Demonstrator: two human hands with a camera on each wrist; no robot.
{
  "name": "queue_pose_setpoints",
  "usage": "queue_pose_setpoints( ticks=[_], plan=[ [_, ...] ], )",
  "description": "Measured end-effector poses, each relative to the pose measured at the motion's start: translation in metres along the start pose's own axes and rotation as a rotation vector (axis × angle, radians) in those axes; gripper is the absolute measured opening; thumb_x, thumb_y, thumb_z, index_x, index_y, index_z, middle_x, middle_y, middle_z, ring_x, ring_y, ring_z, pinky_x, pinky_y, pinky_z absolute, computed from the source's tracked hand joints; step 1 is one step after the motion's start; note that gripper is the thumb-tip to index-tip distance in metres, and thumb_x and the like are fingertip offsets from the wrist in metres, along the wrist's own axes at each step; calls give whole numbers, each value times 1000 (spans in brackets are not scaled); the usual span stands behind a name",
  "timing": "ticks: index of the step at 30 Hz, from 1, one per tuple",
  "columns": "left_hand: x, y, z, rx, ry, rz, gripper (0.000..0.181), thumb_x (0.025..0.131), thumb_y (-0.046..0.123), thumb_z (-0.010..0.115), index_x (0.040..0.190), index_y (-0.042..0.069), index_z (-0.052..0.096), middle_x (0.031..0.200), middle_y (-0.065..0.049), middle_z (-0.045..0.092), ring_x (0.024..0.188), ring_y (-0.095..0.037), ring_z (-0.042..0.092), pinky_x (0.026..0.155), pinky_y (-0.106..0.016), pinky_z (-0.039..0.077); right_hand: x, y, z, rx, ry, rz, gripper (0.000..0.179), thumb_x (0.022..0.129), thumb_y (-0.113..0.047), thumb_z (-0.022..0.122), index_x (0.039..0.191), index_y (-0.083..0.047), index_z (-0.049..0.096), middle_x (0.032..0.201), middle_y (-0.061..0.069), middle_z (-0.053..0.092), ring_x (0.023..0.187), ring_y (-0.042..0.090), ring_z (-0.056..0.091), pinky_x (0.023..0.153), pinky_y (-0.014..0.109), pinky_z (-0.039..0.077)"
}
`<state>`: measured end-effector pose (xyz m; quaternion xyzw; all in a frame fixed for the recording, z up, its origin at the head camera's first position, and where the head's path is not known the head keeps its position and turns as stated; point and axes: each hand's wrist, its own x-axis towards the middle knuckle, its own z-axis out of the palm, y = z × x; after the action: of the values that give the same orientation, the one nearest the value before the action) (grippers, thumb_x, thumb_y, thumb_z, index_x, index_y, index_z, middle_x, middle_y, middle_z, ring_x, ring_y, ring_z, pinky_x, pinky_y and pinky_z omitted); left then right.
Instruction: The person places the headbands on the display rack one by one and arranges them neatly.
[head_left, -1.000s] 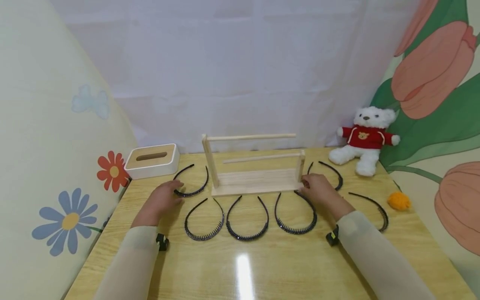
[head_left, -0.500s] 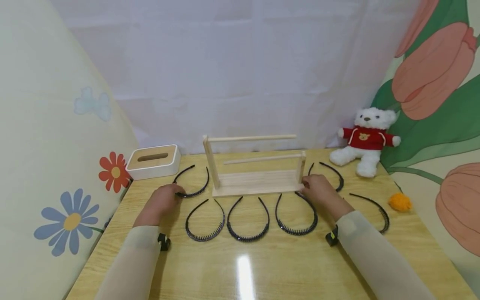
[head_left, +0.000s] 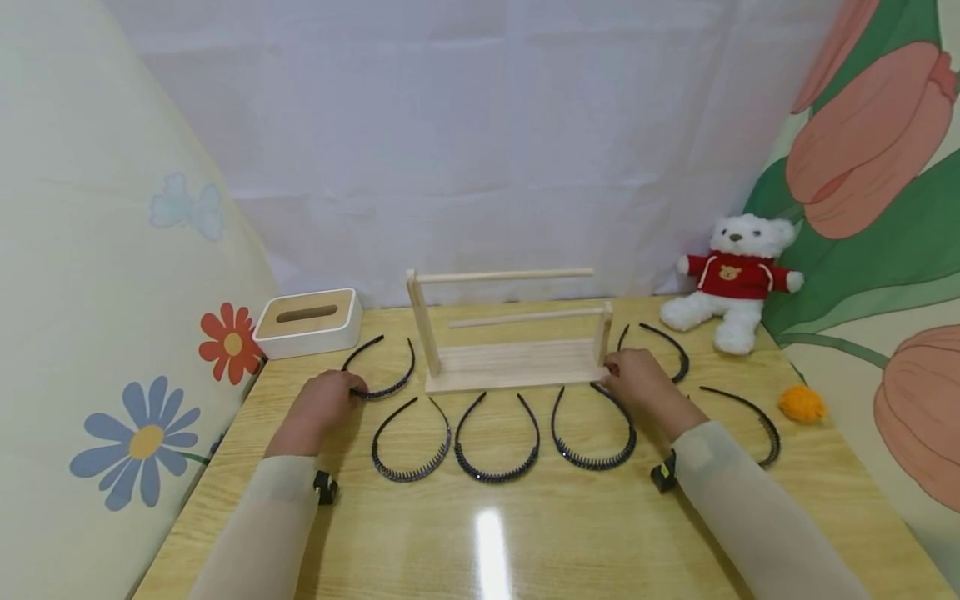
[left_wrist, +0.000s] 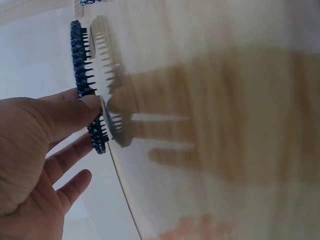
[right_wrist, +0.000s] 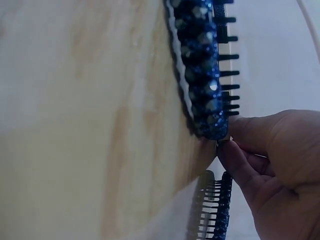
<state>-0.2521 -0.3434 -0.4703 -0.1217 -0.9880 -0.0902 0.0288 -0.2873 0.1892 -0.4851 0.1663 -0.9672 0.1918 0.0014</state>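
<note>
My left hand point(head_left: 322, 408) pinches the lower left of a dark toothed headband point(head_left: 388, 390) at the back left; in the left wrist view my thumb lies over its beaded band point(left_wrist: 80, 55), other fingers behind. At the right end of a pale wooden rack point(head_left: 510, 364), my right hand point(head_left: 641, 383) has its thumb and finger together at the foot of the short post point(head_left: 602, 333). The right wrist view shows that pinch beyond the end of a glittery headband point(right_wrist: 200, 65); what lies between the fingertips is mostly hidden.
Several more headbands lie about: front left point(head_left: 405, 477), front middle point(head_left: 495, 477), front right point(head_left: 592, 462), behind my right hand point(head_left: 681, 362) and far right point(head_left: 770, 442). A tissue box point(head_left: 307, 325), a white teddy bear point(head_left: 731, 283) and an orange fluffy ball point(head_left: 802, 404) stand around them.
My left thumb and fingers have settled on the back left headband, which has shifted slightly left and toward me. My right hand has kept its place by the rack.
</note>
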Motion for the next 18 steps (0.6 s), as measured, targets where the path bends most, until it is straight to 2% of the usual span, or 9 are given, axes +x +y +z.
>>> queue_pose_setpoints(
  ticks=[4,11,15,18],
  plan=[
    [-6,3,-6,-73,23,-21,14,102,0,70,112,0,81,115,-23,79,113,-46,73,102,-63,57,0,0,-1,12,-11,4,15,101,-15,76,91,-6,69,77,4,55,73,21,50,67,35,39],
    [-13,10,-27,-293,106,-35,26,111,13,64,129,-3,74,120,-23,78,111,-44,73,92,-59,61,1,0,-3,10,-18,13,19,102,-15,75,88,-7,66,76,4,54,73,22,50,67,35,40],
    [-16,14,-38,-431,141,-101,36,114,26,61,136,-1,72,120,-21,79,108,-33,75,86,-44,62,0,-1,-4,23,-25,24,18,102,-15,76,88,-7,66,76,4,53,73,21,49,67,34,38],
    [-16,20,-47,-577,143,-180,43,115,34,59,138,0,72,118,-17,80,102,-12,72,84,-26,57,-2,-2,-4,35,-29,24,19,102,-15,75,87,-8,65,76,3,52,72,21,48,66,33,37]
  ],
)
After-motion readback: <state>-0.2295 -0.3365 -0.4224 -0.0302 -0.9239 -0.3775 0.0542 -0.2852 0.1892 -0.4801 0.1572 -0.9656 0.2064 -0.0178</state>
